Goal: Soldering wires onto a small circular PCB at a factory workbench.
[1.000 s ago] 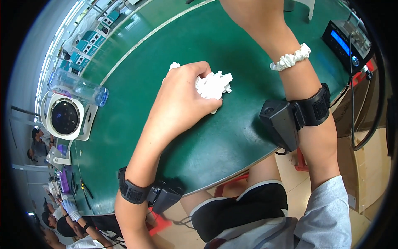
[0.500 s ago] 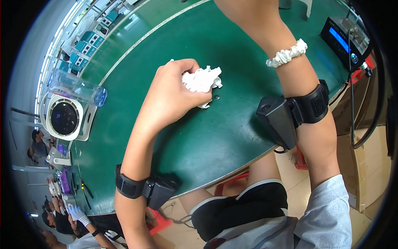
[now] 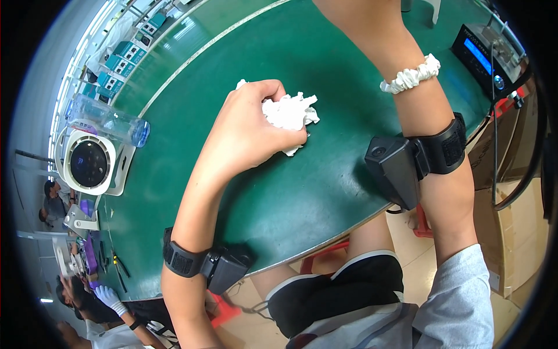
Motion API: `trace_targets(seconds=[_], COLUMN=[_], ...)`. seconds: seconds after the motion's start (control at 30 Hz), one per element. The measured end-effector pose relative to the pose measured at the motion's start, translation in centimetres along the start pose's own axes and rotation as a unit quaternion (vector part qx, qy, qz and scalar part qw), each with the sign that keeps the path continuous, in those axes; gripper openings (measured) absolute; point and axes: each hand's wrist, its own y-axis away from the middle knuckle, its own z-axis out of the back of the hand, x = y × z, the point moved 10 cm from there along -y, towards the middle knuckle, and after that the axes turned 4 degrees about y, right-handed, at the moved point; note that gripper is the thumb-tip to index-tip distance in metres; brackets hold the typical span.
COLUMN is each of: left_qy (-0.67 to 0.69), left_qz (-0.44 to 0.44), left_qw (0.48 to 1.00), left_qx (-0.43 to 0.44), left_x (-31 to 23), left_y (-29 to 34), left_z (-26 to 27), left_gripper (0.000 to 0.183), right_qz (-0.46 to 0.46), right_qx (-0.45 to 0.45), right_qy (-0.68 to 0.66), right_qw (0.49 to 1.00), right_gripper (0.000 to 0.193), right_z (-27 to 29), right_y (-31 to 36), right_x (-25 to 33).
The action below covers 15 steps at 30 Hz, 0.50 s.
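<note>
My left hand (image 3: 250, 125) is closed around a crumpled white tissue (image 3: 289, 110) over the green tabletop. The wadded paper sticks out between thumb and forefinger. A bit also shows past the far side of the hand, and another below the thumb. My right arm reaches forward to the top edge of the view, so only the wrist end of my right hand (image 3: 349, 14) shows and its fingers are cut off. A white scrunchie (image 3: 410, 74) circles that wrist.
On the left are a round-faced white device (image 3: 88, 164), a clear plastic bottle (image 3: 110, 123) and pliers (image 3: 121, 272). A black instrument with a blue display (image 3: 485, 61) stands at far right, above cardboard boxes (image 3: 526, 232). A co-worker's gloved hand (image 3: 109, 296) is at lower left.
My left hand and the tissue have shifted slightly to the right, covering a small dark speck on the table. My right forearm has also moved a little right.
</note>
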Motion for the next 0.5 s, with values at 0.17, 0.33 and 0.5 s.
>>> trace_targets(seconds=[0.17, 0.33, 0.5], left_qy=[-0.005, 0.023, 0.011], left_qz=[-0.015, -0.001, -0.012], left_qw=[1.000, 1.000, 1.000], left_qx=[-0.027, -0.010, 0.009], left_x=[0.2, 0.2, -0.2], left_y=[-0.1, 0.2, 0.2], left_z=[0.4, 0.4, 0.2], left_gripper=[0.028, 0.029, 0.030], right_qz=[0.147, 0.117, -0.003], right_qx=[-0.030, 0.003, 0.002], right_qy=[0.072, 0.055, -0.011], right_qw=[0.986, 0.992, 1.000], right_gripper=[0.022, 0.023, 0.023], right_z=[0.2, -0.2, 0.0], right_y=[0.8, 0.6, 0.1], right_x=[0.8, 0.3, -0.3])
